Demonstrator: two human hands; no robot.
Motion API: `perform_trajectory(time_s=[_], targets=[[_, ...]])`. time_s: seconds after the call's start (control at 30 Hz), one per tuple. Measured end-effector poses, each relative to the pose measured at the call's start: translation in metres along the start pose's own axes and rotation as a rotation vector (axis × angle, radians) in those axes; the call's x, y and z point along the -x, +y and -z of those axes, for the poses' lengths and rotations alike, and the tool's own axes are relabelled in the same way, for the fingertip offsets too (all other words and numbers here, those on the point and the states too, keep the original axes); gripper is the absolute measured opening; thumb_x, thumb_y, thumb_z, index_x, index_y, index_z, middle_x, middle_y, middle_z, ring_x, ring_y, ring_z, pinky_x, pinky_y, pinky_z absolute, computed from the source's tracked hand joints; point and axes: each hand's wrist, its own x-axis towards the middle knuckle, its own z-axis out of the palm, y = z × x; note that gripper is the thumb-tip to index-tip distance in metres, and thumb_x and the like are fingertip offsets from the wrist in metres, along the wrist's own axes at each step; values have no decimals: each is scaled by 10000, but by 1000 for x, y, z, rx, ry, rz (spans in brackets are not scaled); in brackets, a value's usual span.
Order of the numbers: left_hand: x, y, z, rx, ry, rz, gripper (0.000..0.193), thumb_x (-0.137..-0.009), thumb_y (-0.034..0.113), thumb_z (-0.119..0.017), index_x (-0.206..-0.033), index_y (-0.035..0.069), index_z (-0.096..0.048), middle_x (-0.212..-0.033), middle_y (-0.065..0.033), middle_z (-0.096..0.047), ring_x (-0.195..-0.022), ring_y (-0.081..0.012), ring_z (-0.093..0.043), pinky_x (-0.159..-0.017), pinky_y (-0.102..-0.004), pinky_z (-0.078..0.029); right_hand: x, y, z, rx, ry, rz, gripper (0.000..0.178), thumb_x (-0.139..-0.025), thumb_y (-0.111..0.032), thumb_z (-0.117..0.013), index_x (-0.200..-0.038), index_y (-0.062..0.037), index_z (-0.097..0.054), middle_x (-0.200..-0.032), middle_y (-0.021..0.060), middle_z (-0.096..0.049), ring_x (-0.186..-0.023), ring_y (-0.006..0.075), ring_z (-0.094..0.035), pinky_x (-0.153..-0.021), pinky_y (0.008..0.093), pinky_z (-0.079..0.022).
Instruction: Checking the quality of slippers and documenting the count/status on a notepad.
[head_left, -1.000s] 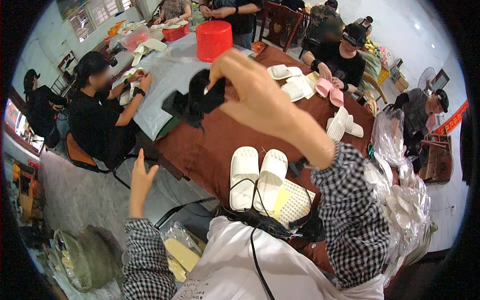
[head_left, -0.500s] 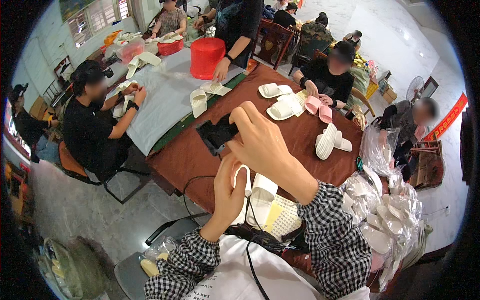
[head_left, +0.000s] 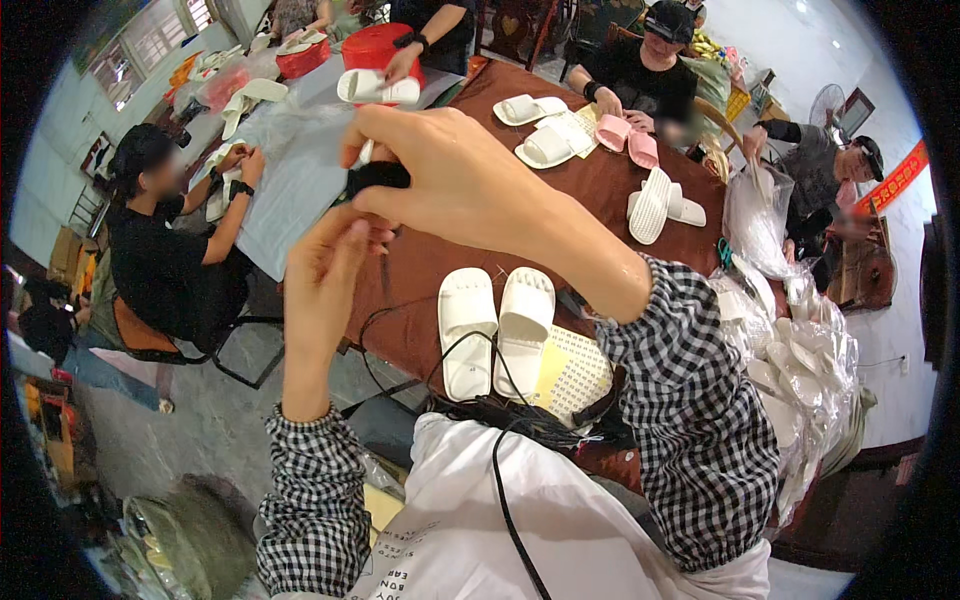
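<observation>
Black item: hanging in the air beyond and left of the white pair, the slippers lying nearest the wearer; much of its shape is being hidden by fingers.

Right hand: gripping the black item between thumb and fingers, beyond the white pair.

Left hand: rising left of the white pair, just under the black item, fingers bending; whether they are gripping or touching it cannot be told.

White pair: lying side by side on the brown cloth, toe ends pointing away from the wearer.

Sheet, pale with a yellow strip: lying against the right side of the white pair.

Cable, black: looping over the white pair and running down toward the wearer.

Crossed slippers, white: lying beyond and right of the white pair, one showing its sole.

Pink pair: lying farther beyond and right of the white pair, a seated worker's hands resting close.

Red bucket: standing far beyond and left of the white pair; another worker's hand is reaching to a white slipper before it.

Grey sheeting: spreading beyond and left of the white pair.

Bagged slippers: heaping up right of the white pair in clear plastic.
</observation>
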Motion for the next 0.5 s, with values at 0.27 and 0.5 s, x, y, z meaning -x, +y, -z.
perform_trajectory(time_s=[0.27, 0.5], targets=[[1, 17, 10, -6, 94, -205, 234, -1020, 53, -488, -1185, -55, -615, -1071, -98, -676, -964, -150, -648, -846, -277, -512, -14, -8, -3, -186, 125, 138, 279, -769, -73, -685, -1035, 3, -643, -872, 126, -667, -821, 256, -663, -775, 332, -520], [-5, -13, 6, 329, 624, -217, 210, -1021, 261, -556, -955, 62, -570, -928, -21, -587, -824, -110, -570, -816, -271, -467, -3, -10, 7, -175, 70, 370, 335, -732, 57, -592, -1047, -50, -635, -977, 58, -650, -980, 268, -614, -822, 351, -505]])
